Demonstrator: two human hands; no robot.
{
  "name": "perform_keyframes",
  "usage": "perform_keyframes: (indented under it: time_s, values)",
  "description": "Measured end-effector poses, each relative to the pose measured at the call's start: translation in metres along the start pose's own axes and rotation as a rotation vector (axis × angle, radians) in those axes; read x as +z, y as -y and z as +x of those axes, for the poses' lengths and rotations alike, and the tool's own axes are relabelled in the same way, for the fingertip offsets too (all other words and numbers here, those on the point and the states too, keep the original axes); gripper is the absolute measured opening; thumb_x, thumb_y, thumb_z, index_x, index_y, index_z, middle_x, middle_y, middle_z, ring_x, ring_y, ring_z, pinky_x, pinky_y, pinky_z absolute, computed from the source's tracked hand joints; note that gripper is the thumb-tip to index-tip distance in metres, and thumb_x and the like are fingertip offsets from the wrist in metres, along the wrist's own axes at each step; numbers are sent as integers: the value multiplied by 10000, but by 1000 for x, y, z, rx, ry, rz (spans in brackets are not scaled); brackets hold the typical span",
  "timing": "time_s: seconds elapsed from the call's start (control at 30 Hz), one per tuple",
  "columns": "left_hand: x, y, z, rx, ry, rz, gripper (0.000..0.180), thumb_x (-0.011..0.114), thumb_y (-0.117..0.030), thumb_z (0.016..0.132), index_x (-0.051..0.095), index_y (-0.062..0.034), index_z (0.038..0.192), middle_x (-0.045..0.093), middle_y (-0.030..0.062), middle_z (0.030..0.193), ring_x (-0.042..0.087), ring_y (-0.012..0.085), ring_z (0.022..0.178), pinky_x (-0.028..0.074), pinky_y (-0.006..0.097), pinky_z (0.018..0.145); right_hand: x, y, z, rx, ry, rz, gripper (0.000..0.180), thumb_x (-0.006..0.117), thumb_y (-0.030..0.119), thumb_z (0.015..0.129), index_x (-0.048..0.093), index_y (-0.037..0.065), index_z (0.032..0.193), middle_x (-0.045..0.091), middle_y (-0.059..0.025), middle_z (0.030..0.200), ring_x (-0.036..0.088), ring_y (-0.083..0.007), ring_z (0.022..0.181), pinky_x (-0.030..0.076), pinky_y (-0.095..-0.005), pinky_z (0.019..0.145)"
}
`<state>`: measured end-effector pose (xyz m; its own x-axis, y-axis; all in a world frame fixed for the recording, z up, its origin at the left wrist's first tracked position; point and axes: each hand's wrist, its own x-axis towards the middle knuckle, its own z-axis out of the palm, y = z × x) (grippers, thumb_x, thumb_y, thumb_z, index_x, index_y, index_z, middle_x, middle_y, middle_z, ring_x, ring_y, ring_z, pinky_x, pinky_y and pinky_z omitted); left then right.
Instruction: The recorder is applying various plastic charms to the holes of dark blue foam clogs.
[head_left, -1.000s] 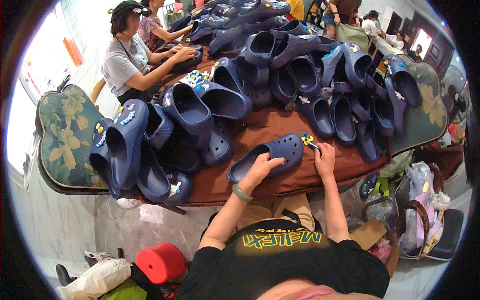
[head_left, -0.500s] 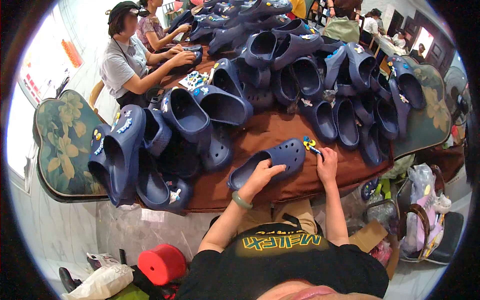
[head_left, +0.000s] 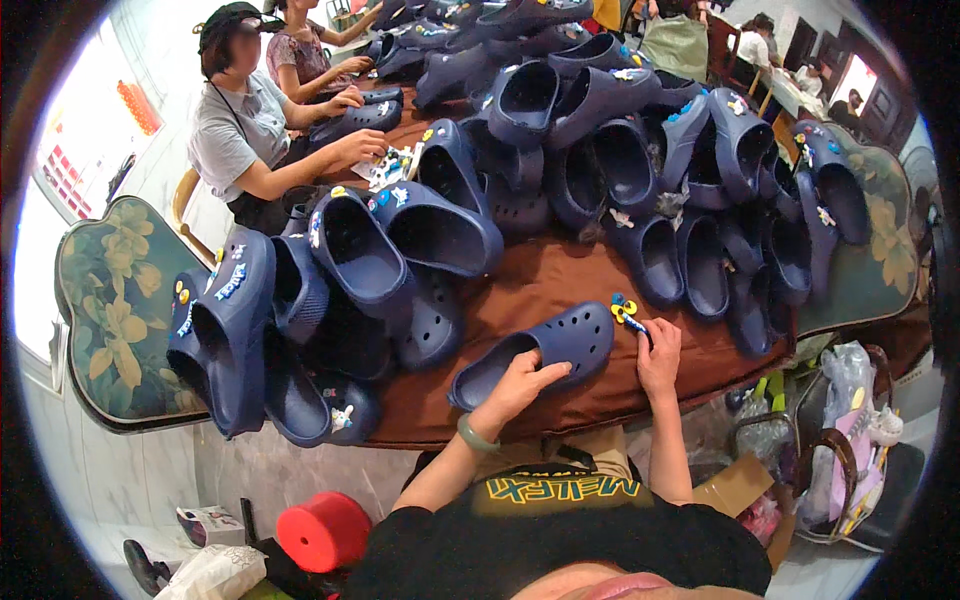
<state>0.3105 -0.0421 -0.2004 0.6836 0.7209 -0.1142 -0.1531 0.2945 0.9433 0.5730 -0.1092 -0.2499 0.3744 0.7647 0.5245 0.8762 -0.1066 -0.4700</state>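
A navy clog [head_left: 585, 335] with holes in its toe lies on the brown cloth, toe to the right and bare of charms. My left hand [head_left: 520, 387] grips its side, thumb on top and fingers inside the opening. Right of the toe, my right hand [head_left: 660, 352] pinches a small blue-and-white shoe charm [head_left: 633, 322] at the fingertips. Yellow-and-dark charms [head_left: 623, 306] sit at its far end; whether they are joined to it I cannot tell.
Navy clogs, many with charms, are heaped at the left [head_left: 235, 330], the far side [head_left: 525, 100] and the right [head_left: 705, 265]. A co-worker [head_left: 245, 130] at far left handles a clog near a pile of charms [head_left: 388, 168]. A red stool [head_left: 322, 532] stands below.
My view has shifted slightly. Both hands keep their grips, and the clog stays nearly in place. The co-worker's nearer hand has moved toward the charm pile.
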Motion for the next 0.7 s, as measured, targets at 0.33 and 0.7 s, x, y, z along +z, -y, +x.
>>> perform_keyframes:
  time_s: [0.33,0.7]
  values:
    - [-7,-22,-2,-112,57,282,297,632,-173,900,644,3,1139,663,11,1039,581,102,941,461,281,875,-2,-4,10,-46,-13,-48,211,611,93,871,641,41,1073,598,-137,1092,528,-338,1058,408,-429,941]
    - [-12,-16,-16,-143,106,102,262,657,-138,898,647,20,1107,661,18,1046,575,103,945,454,274,875,5,-12,3,17,-1,-50,213,633,101,874,659,57,1081,611,-113,1096,538,-302,1060,421,-390,938]
